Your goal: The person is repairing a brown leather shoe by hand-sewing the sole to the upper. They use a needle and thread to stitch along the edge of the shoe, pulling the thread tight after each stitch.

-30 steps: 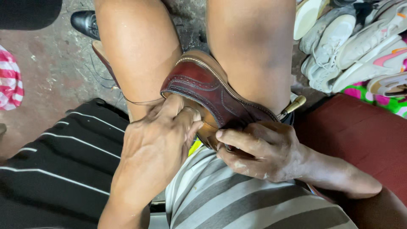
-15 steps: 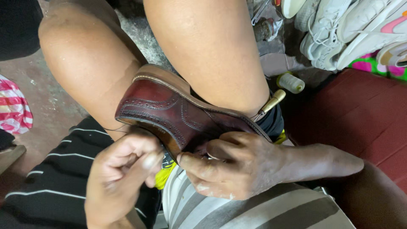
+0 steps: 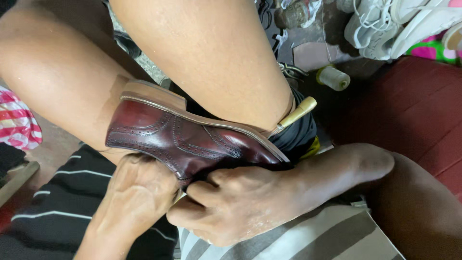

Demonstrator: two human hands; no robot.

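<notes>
Shoe (image 3: 187, 139), a burgundy leather brogue with a tan sole and heel, is lying on its side, wedged between the person's two bare knees, sole edge turned toward the far knee. Both hands are meeting at the near side of the shoe, below its upper. Left hand (image 3: 139, 192) is pressing against the underside of the shoe near the heel end, fingers curled and tucked beneath the leather. Right hand (image 3: 240, 202) is closing on the shoe just beside the left, thumb and fingers bunched against the upper toward the toe end; the two hands are touching each other. What the fingertips are pinching, if anything besides the leather, is hidden.

A pale wooden tool handle (image 3: 298, 111) is sticking out just beyond the toe end of the shoe. A spool of yellowish thread (image 3: 333, 78) is lying further past the shoe, on the floor. White sneakers (image 3: 385, 24) are piled well beyond the shoe. Striped cloth (image 3: 308, 236) is lying below the shoe.
</notes>
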